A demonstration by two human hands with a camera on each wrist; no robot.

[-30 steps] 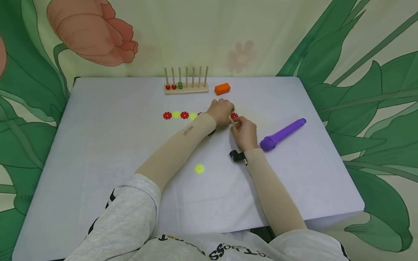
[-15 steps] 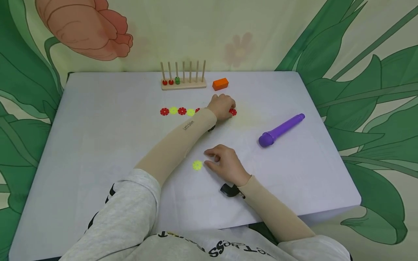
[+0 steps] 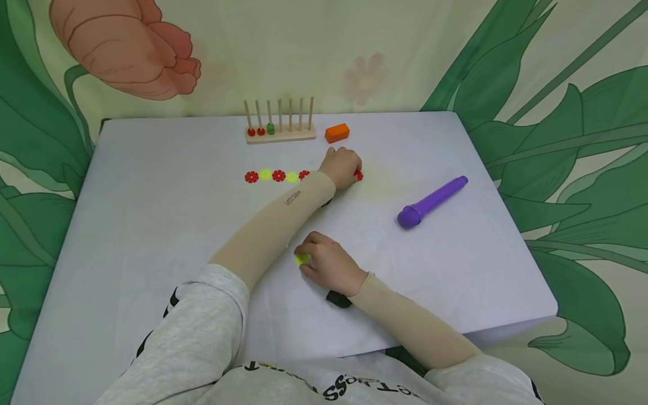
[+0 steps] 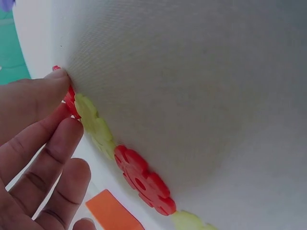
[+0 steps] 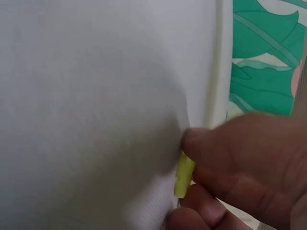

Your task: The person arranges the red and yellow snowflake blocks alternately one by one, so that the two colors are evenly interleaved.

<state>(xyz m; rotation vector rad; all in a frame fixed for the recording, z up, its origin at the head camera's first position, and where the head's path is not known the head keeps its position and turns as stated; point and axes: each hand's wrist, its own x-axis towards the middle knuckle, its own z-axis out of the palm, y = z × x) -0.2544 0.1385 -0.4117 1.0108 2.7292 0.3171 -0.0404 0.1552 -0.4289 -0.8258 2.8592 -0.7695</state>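
Note:
A row of alternating red and yellow flower-shaped discs [image 3: 279,176] runs across the table, joined edge to edge. My left hand [image 3: 341,167] lies over its right end and hides part of the row. In the left wrist view, its thumb and fingers pinch the red end disc [image 4: 72,103], linked to a yellow disc [image 4: 93,125] beside another red disc [image 4: 144,179]. Closer to my body, my right hand [image 3: 329,261] pinches a single yellow flower disc [image 3: 301,259]. The right wrist view shows that yellow disc [image 5: 184,176] edge-on between thumb and fingers.
At the table's back stands a wooden peg rack [image 3: 281,135] with red and green beads on its left pegs. An orange block [image 3: 337,133] is beside it. To the right lies a purple toy microphone [image 3: 432,202] on the white tablecloth [image 3: 152,236].
My right hand has come away from the row's right end, moved toward my body and left, and taken hold of the loose yellow disc. My left hand stays at the row's end.

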